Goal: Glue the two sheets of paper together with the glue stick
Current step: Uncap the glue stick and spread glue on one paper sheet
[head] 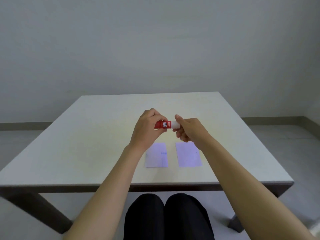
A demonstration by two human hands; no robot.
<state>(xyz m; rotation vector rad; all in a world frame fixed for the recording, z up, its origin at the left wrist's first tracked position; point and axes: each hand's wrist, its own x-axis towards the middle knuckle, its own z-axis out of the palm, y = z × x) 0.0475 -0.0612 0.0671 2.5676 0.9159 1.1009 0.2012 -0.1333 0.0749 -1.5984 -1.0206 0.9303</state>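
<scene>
A red glue stick (pixel 163 124) with a white cap (pixel 175 124) is held level above the middle of the table. My left hand (pixel 147 127) grips its red body. My right hand (pixel 187 128) pinches the white cap at its right end. Below the hands, two small white sheets of paper lie flat side by side near the table's front: the left sheet (pixel 157 157) bears faint blue marks, the right sheet (pixel 187 154) is plain. My forearms cover one corner of each sheet.
The white table (pixel 86 135) has a dark frame and legs. Its front edge runs just above my knees in black trousers (pixel 166 217). A plain wall stands behind the table, with grey floor on both sides.
</scene>
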